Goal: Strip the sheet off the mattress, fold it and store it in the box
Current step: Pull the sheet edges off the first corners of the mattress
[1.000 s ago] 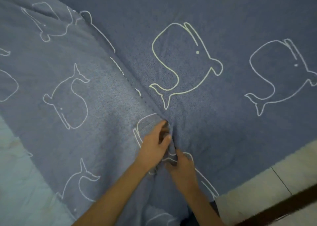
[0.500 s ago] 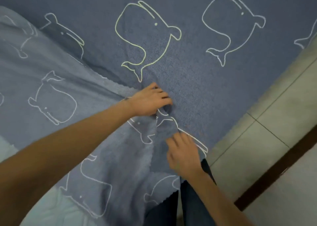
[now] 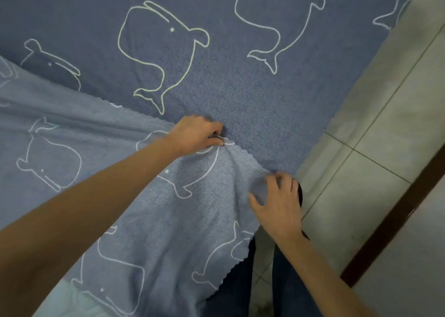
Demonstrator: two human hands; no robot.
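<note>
A blue sheet [image 3: 240, 88] printed with white whale outlines covers most of the head view. Its near part is folded back, showing the paler underside [image 3: 96, 148] with a scalloped edge. My left hand [image 3: 196, 135] pinches that folded edge near the middle of the frame. My right hand [image 3: 277, 201] lies lower right on the pale fabric with fingers spread and slightly blurred. A pale strip of mattress [image 3: 65, 300] shows at the bottom left. No box is in sight.
Light floor tiles [image 3: 373, 160] run along the right side, crossed by a dark brown strip [image 3: 395, 210]. My dark trouser legs [image 3: 240, 288] stand at the bottom, between the sheet's edge and the floor.
My view has swung left and closer. My left hand has carried the folded edge further across the sheet. My right hand has moved right, away from the left, onto the pale fabric.
</note>
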